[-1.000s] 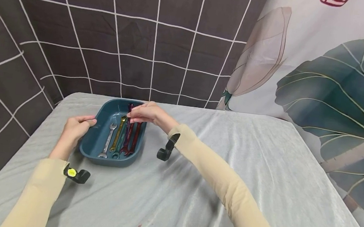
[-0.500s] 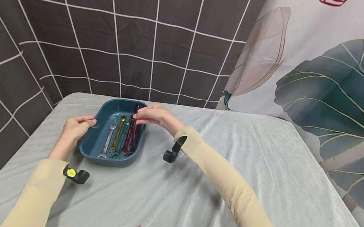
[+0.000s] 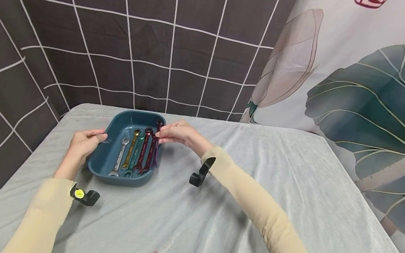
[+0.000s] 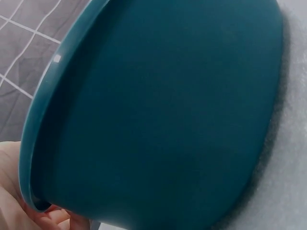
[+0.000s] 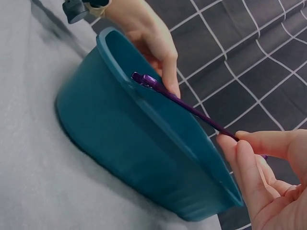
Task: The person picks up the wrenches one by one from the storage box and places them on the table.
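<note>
A blue plastic basin (image 3: 120,181) sits at the back left of the table. My left hand (image 3: 84,144) grips its left rim; in the left wrist view, fingers (image 4: 57,218) show curled below the rim. With thumb and fingertips, my right hand (image 3: 179,133) pinches a purple wrench (image 5: 192,110) at the basin's right side. The wrench's far end shows above the rim in the right wrist view. Inside lie a silver wrench (image 3: 119,157), a gold wrench (image 3: 130,150), a green wrench (image 3: 135,157), a red wrench (image 3: 143,152) and a dark red wrench (image 3: 150,156), side by side.
Pale grey cloth (image 3: 193,223) covers the table and lies in soft folds. A dark curtain (image 3: 191,52) with white grid lines hangs behind and to the left. A leaf-patterned curtain (image 3: 373,98) hangs at the right. Black camera mounts sit on both wrists.
My right hand has moved to the right with the purple wrench, from above the red wrenches to the basin's right rim. The left hand and the basin have stayed put.
</note>
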{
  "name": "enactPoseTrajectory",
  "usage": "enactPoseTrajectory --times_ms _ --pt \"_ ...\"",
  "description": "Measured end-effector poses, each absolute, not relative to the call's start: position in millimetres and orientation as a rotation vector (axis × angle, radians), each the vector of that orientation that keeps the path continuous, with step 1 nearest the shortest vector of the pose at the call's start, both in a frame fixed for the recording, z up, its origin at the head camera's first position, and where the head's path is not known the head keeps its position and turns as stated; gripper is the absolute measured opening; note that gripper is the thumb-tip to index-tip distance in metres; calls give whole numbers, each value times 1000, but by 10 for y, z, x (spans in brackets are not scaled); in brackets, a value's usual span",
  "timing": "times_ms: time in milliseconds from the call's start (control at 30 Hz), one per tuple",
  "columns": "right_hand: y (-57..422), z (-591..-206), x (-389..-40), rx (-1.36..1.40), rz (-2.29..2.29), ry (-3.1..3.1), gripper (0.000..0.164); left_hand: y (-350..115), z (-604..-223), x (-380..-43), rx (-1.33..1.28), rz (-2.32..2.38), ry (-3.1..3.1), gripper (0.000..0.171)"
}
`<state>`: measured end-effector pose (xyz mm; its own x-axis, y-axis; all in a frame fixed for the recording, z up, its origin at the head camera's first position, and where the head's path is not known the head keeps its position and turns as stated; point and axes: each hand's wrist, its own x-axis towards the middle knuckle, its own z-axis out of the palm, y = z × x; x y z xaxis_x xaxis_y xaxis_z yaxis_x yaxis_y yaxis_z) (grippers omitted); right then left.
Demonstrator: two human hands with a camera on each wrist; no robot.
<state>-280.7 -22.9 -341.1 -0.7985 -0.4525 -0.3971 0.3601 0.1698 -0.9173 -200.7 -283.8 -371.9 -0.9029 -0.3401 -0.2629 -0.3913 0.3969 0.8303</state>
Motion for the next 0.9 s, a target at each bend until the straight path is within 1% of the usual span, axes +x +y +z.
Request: enactPoseTrajectory --times_ms 433,700,900 --pt "-103 -3532 -2811 -58 -1686 1834 34 -2842 -3712 -1983 -618 1557 2607 53" --pt "-42 -3583 -2784 -74 -1648 1878 34 -2840 -3725 -1984 -626 1568 2603 53" --pt "-16 -3661 -2788 -45 -1662 1869 30 -2848 -3718 -1988 -631 1568 2592 53"
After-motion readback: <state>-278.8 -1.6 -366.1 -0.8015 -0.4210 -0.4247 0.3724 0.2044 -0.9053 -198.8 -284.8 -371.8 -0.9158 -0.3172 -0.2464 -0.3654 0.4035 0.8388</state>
